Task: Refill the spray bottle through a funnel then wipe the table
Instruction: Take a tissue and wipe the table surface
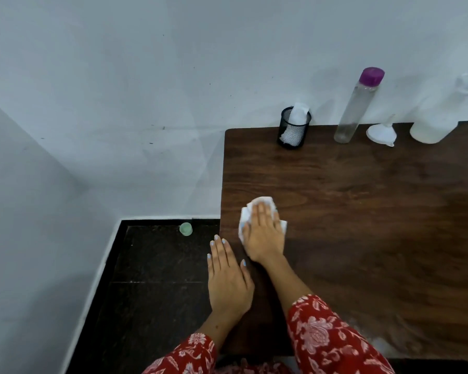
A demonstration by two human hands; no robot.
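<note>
My right hand [264,233] presses a white cloth [254,211] flat on the tabletop [362,211]; my left hand [227,276] rests flat, empty. Funnel [381,134] set aside, so refilling looks done, wiping underway.

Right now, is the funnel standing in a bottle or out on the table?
Out. The white funnel lies on the table between the purple-capped bottle and the spray bottle.

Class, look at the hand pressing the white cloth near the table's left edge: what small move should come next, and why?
Probably sweep the right hand and the cloth rightward across the table. The cloth sits at the left edge, and the broad surface to its right looks streaked.
</note>
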